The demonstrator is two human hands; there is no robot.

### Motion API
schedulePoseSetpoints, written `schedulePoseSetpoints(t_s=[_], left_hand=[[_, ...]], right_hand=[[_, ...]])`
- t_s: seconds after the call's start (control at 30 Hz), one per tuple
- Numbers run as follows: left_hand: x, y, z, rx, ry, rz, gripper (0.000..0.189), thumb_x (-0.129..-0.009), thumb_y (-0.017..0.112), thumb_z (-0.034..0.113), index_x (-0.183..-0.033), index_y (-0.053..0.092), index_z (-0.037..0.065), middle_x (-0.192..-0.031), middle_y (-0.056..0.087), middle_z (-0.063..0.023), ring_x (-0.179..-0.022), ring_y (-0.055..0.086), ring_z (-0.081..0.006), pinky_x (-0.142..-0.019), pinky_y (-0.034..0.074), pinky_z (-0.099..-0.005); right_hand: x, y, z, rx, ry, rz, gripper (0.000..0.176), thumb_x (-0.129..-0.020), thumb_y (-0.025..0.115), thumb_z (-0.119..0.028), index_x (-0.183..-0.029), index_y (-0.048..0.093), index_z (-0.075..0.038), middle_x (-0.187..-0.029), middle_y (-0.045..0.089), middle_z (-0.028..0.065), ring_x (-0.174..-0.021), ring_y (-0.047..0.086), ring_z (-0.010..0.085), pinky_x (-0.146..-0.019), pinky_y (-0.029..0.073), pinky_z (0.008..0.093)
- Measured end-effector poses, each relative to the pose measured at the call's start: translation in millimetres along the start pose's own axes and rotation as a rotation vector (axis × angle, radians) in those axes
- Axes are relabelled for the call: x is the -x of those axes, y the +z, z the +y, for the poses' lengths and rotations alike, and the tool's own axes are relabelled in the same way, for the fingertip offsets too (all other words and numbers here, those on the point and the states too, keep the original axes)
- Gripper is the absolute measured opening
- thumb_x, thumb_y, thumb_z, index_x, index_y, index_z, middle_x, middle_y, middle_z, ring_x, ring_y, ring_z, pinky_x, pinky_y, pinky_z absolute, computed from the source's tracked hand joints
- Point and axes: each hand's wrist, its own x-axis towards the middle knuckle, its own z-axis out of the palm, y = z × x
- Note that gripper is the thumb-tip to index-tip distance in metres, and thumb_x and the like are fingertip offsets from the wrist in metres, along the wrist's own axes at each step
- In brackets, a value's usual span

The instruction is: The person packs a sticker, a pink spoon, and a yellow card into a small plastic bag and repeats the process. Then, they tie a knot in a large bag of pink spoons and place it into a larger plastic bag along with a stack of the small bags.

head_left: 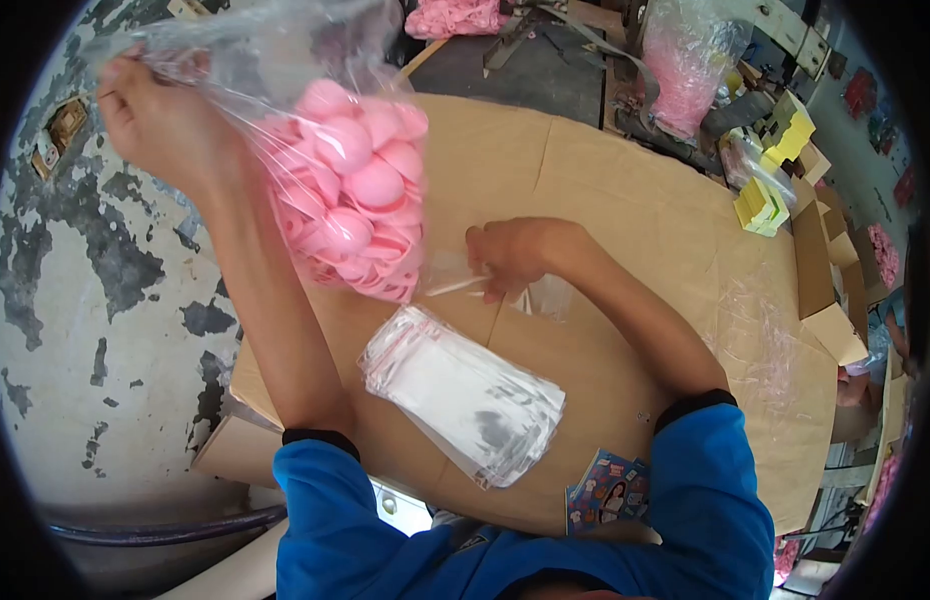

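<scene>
Bag of pink plastic pieces [350, 190] hung at eleven o'clock, the left hand [160, 120] fingers clamped on its neck. Right hand [515, 255] fingers pinched a small clear pouch [455, 280] on the table [635, 200], dead centre. Portioning seemed underway; the next move probably called for opening the pouch mouth.

The person wears a bright blue top; the left sleeve [330, 490] and right sleeve [710, 480] each end in a black cuff. The left hand [155, 110] and right hand [515, 255] are bare.

Left fingers [123, 82] lost in bunched bag [357, 190] top, right fingers [488, 268] partly behind small clear pouch [447, 277], printed cards [605, 493] — print unreadable
</scene>
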Motion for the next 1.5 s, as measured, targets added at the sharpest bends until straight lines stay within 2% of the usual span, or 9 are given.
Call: schedulePoseSetpoints(t_s=[0.1, 0.3, 0.6, 0.7, 0.83, 1.03, 1.23, 1.33, 1.5], left_hand=[[-6, -8, 12, -0.047, 0.064, 0.076, 0.02, -0.102, 0.045, 0.015, -0.091, 0.054, 0.001, -0.086, 0.055, -0.0062, -0.073, 0.051, -0.0151, -0.066, 0.049, -0.0321], [-13, -11, 19, -0.054, 0.214, 0.047, 0.014, -0.096, 0.047, 0.009, -0.088, 0.055, 0.001, -0.086, 0.054, -0.0063, -0.071, 0.049, -0.0154, -0.061, 0.046, -0.0319], [-37, -28, 19, -0.027, 0.391, 0.045, 0.014, -0.088, 0.052, 0.002, -0.092, 0.063, -0.004, -0.089, 0.065, -0.0111, -0.063, 0.059, -0.02, -0.055, 0.056, -0.0351], [-49, -36, 16, 0.023, 0.378, 0.012, 0.012, -0.087, 0.054, 0.002, -0.09, 0.063, -0.004, -0.085, 0.066, -0.0094, -0.059, 0.057, -0.0185, -0.05, 0.052, -0.0335], [-64, -44, 5, 0.017, 0.388, -0.039, 0.011, -0.088, 0.053, 0.002, -0.089, 0.062, -0.004, -0.081, 0.065, -0.0076, -0.056, 0.055, -0.0165, -0.049, 0.048, -0.0323], [-61, -41, 0, 0.016, 0.391, -0.053, 0.011, -0.089, 0.053, 0.002, -0.088, 0.062, -0.004, -0.08, 0.064, -0.0071, -0.056, 0.054, -0.0158, -0.049, 0.047, -0.0318], [-48, -36, 0, 0.018, 0.376, -0.074, 0.011, -0.089, 0.053, 0.003, -0.088, 0.062, -0.004, -0.079, 0.063, -0.0065, -0.055, 0.053, -0.015, -0.048, 0.046, -0.0312], [-46, -31, -2, 0.031, 0.371, -0.083, 0.011, -0.089, 0.053, 0.003, -0.087, 0.062, -0.004, -0.079, 0.063, -0.0063, -0.055, 0.053, -0.0147, -0.048, 0.045, -0.0309], [-42, -29, -2, 0.035, 0.36, -0.1, 0.011, -0.09, 0.052, 0.003, -0.087, 0.061, -0.003, -0.078, 0.062, -0.0058, -0.055, 0.052, -0.0141, -0.048, 0.044, -0.0305]], right_hand=[[-3, -8, -2, 0.147, 0.034, -0.169, 0.058, -0.076, 0.081, -0.038, -0.116, 0.057, -0.003, -0.112, 0.064, 0.018, -0.103, 0.063, 0.0366, -0.083, 0.051, 0.0437], [16, -1, -2, 0.109, 0.126, 0.157, 0.05, -0.077, 0.079, -0.039, -0.105, 0.064, -0.001, -0.105, 0.069, 0.0173, -0.097, 0.066, 0.035, -0.081, 0.052, 0.0422], [44, -35, 2, -0.175, -0.156, 0.057, 0.039, -0.087, 0.074, -0.035, -0.084, 0.054, 0.0, -0.083, 0.067, 0.0129, -0.075, 0.061, 0.0228, -0.067, 0.047, 0.0359], [70, -35, -17, -0.327, -0.385, -0.055, 0.036, -0.091, 0.071, -0.032, -0.088, 0.05, -0.003, -0.072, 0.061, 0.0084, -0.064, 0.052, 0.0157, -0.058, 0.041, 0.0319], [75, -9, -51, -0.418, -0.316, -0.05, 0.037, -0.093, 0.069, -0.03, -0.108, 0.046, -0.005, -0.069, 0.06, 0.0042, -0.056, 0.052, 0.0125, -0.052, 0.041, 0.029], [98, 33, -82, -0.675, -0.031, -0.013, 0.042, -0.091, 0.071, -0.024, -0.116, 0.044, -0.003, -0.07, 0.061, 0.0066, -0.057, 0.061, 0.0125, -0.05, 0.045, 0.0283], [106, 66, -82, -0.532, -0.038, 0.259, 0.043, -0.092, 0.067, -0.03, -0.119, 0.052, -0.002, -0.089, 0.065, 0.0147, -0.068, 0.063, 0.0245, -0.07, 0.052, 0.0347], [121, 88, -97, -0.202, -0.324, 0.59, 0.038, -0.092, 0.066, -0.033, -0.114, 0.056, -0.003, -0.098, 0.063, 0.0161, -0.086, 0.062, 0.028, -0.074, 0.05, 0.0402], [136, 114, -131, 0.049, -0.405, 0.586, 0.034, -0.081, 0.07, -0.032, -0.101, 0.064, -0.005, -0.097, 0.053, 0.0074, -0.096, 0.053, 0.0236, -0.083, 0.045, 0.0332]])
